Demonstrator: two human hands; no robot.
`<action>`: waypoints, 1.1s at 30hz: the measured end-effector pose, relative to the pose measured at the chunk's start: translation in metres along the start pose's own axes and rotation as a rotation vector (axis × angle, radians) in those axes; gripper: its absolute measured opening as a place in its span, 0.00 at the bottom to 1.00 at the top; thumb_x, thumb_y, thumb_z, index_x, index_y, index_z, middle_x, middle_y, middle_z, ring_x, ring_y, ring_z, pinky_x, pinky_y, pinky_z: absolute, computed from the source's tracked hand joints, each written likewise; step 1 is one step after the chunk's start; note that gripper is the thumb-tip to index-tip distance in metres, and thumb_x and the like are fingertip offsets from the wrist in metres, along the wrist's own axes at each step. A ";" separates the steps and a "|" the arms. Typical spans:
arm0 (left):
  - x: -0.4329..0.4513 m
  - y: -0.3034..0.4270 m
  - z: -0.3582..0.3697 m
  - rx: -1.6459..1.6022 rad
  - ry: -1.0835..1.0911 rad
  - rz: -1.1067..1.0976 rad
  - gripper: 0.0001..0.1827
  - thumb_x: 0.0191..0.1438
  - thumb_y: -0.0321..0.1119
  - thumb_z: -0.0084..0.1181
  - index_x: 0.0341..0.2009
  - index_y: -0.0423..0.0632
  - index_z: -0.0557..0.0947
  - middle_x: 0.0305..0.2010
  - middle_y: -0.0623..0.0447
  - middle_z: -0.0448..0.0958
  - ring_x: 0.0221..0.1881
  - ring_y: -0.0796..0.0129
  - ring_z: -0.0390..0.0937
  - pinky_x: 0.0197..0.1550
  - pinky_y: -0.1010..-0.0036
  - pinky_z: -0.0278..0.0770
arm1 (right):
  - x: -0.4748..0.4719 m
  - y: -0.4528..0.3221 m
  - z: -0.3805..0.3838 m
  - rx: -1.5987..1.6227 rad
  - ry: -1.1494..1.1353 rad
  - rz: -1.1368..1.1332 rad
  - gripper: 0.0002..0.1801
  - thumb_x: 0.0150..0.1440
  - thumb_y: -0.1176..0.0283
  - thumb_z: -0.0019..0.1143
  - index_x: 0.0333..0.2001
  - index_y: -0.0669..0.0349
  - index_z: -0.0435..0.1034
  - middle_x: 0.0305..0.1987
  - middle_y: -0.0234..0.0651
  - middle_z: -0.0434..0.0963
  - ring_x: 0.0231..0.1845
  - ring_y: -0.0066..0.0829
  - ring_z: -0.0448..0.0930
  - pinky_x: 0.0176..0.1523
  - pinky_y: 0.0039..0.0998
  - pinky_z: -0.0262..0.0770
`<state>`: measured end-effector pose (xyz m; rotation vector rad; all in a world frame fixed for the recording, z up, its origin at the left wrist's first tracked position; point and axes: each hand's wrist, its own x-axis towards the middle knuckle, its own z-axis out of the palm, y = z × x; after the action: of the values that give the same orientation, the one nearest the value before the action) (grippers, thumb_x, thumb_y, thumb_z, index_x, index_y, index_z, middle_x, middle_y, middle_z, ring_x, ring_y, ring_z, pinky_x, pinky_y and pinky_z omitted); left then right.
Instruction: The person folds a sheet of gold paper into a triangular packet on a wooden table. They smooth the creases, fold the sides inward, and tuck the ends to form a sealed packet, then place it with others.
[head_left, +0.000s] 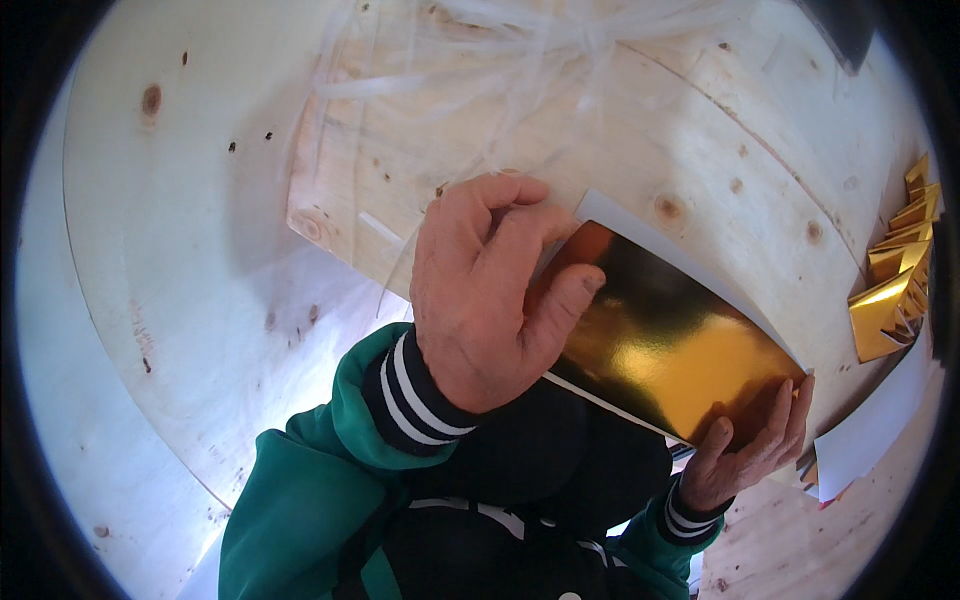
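Observation:
A rectangular piece of shiny gold foil card lies slantwise on the plywood worktop before me, overhanging its near edge. Along its far side runs a white paper strip. My left hand is at the card's left end, thumb over the gold face and index finger at the far corner; the other fingers are curled. At the right end, my right hand grips the card, its thumb on the gold side and its fingers around the far right corner. The card's underside is hidden.
Translucent plastic strips lie tangled on the plywood worktop. To the right stand several folded gold card pieces, with a white sheet nearer me. A dark object juts in at the top right.

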<state>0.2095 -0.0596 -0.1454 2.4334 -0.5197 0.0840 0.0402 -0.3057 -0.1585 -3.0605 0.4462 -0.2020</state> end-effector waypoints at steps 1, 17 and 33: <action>0.001 -0.001 0.002 -0.020 0.058 0.018 0.18 0.44 0.34 0.69 0.40 0.42 0.81 0.45 0.42 0.73 0.42 0.49 0.73 0.44 0.62 0.71 | 0.001 0.000 0.000 0.000 0.009 -0.011 0.35 0.66 0.42 0.35 0.66 0.54 0.61 0.70 0.48 0.63 0.67 0.44 0.63 0.67 0.46 0.60; 0.002 0.008 0.005 0.076 -0.035 -0.046 0.10 0.50 0.23 0.62 0.37 0.41 0.78 0.47 0.43 0.72 0.48 0.53 0.71 0.51 0.65 0.70 | 0.001 -0.002 0.001 0.154 0.030 0.015 0.36 0.62 0.42 0.48 0.61 0.60 0.67 0.66 0.54 0.66 0.58 0.42 0.69 0.60 0.39 0.62; 0.038 0.081 0.000 0.399 -0.336 0.183 0.15 0.44 0.26 0.66 0.39 0.43 0.80 0.43 0.47 0.78 0.47 0.52 0.74 0.52 0.61 0.70 | 0.007 -0.004 -0.003 0.215 0.023 0.068 0.33 0.61 0.45 0.51 0.58 0.60 0.70 0.65 0.51 0.69 0.60 0.43 0.69 0.61 0.40 0.61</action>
<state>0.2133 -0.1315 -0.0912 2.7988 -0.9537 -0.1641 0.0470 -0.3040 -0.1541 -2.8314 0.4940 -0.2640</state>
